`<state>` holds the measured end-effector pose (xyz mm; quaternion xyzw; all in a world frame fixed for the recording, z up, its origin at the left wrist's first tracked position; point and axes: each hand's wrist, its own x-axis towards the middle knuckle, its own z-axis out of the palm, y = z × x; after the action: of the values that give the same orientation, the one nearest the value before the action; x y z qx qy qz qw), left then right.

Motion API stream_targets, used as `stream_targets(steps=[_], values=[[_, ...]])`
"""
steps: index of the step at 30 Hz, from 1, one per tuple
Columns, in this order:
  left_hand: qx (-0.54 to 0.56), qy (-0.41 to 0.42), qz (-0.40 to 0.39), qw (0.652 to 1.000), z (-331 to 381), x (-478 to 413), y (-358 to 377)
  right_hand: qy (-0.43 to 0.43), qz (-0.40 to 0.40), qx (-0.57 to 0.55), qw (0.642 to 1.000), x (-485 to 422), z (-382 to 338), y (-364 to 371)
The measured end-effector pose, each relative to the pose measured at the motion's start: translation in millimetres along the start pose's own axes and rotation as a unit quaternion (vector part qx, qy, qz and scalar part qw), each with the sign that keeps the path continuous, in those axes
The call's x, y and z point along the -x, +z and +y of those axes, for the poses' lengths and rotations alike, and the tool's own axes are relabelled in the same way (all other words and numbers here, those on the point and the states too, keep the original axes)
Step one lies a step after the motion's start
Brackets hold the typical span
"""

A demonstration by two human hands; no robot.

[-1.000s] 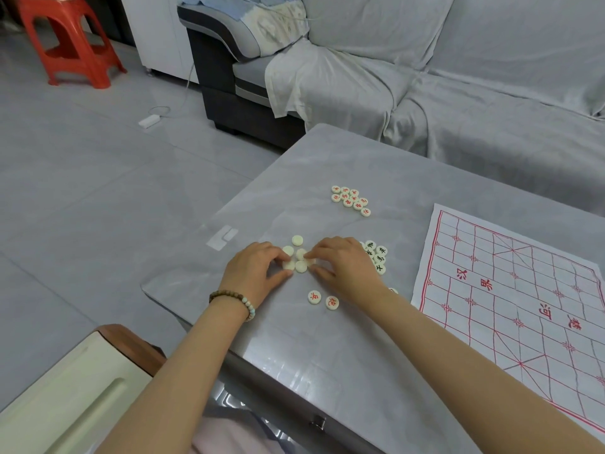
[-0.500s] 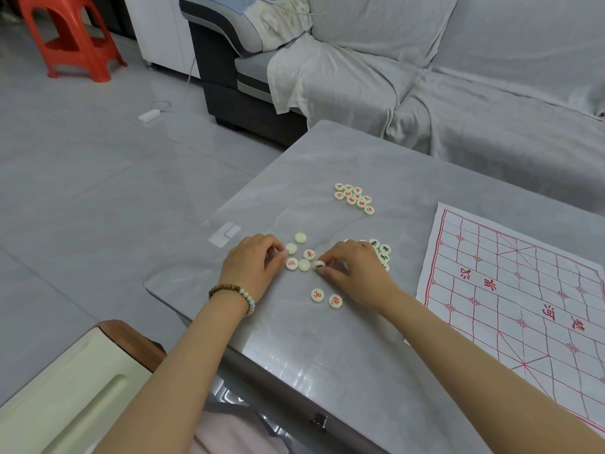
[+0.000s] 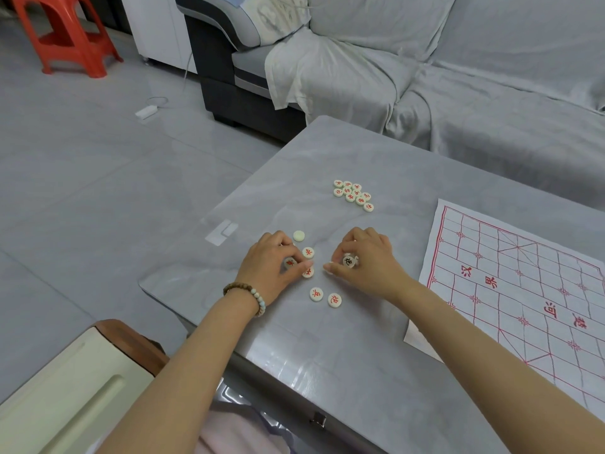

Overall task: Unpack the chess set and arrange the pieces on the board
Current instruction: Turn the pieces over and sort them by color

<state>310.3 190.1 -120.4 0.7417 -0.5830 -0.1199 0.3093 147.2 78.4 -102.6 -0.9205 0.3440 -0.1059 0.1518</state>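
Round cream chess pieces lie on the grey table (image 3: 327,355). My left hand (image 3: 273,267), with a bead bracelet on its wrist, pinches a red-marked piece (image 3: 289,263). My right hand (image 3: 366,260) pinches a black-marked piece (image 3: 348,261) turned face up. Between the hands lie two red pieces (image 3: 308,252), and a blank-side-up piece (image 3: 298,235) sits just beyond. Two more red pieces (image 3: 324,297) lie nearer me. A cluster of red pieces (image 3: 353,194) sits farther back. The paper board (image 3: 523,290) with red lines lies at the right, with no pieces on it.
A sofa under a grey cover (image 3: 458,93) stands beyond the table. A red plastic stool (image 3: 65,31) is at the far left on the tiled floor. A cream and brown chair arm (image 3: 82,388) is at my lower left. A clear plastic piece (image 3: 222,231) lies near the table's left edge.
Both hands have each lifted a piece from the small group between them and turned it; the right hand's piece now shows a black mark. The hands have drawn slightly apart.
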Motion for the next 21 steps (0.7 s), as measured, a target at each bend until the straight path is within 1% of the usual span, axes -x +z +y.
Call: stream_targets(steps=[2,4,7,10,13,16,19,21], values=[[-0.009,-0.004,-0.001,1.0,-1.5,-0.5,3.0,0.009,0.031,0.046,0.998,2.6,4.4,1.2],[-0.022,-0.003,0.022,1.0,-2.7,-1.3,3.5,-0.013,0.074,0.048,0.996,6.4,4.2,3.2],[-0.045,0.0,0.077,0.996,-4.4,-5.2,-1.2,-0.059,0.075,0.027,0.995,13.4,1.4,5.1],[-0.08,0.005,0.08,0.994,-8.2,-6.5,-3.6,-0.048,0.07,0.024,0.996,18.3,5.7,5.2],[-0.098,0.0,0.064,0.993,-11.7,-5.5,-1.9,-0.044,0.055,0.036,0.997,24.2,12.9,6.1],[-0.088,-0.011,0.063,0.994,-13.4,-6.6,-1.0,-0.066,-0.005,0.054,0.996,32.9,21.1,10.0],[-0.055,-0.051,0.062,0.995,-13.1,-10.3,-1.2,-0.079,-0.06,0.061,0.993,38.5,23.6,13.5],[-0.037,-0.073,0.063,0.995,-11.9,-12.1,-0.4,-0.076,-0.053,0.068,0.993,38.8,22.8,13.8]])
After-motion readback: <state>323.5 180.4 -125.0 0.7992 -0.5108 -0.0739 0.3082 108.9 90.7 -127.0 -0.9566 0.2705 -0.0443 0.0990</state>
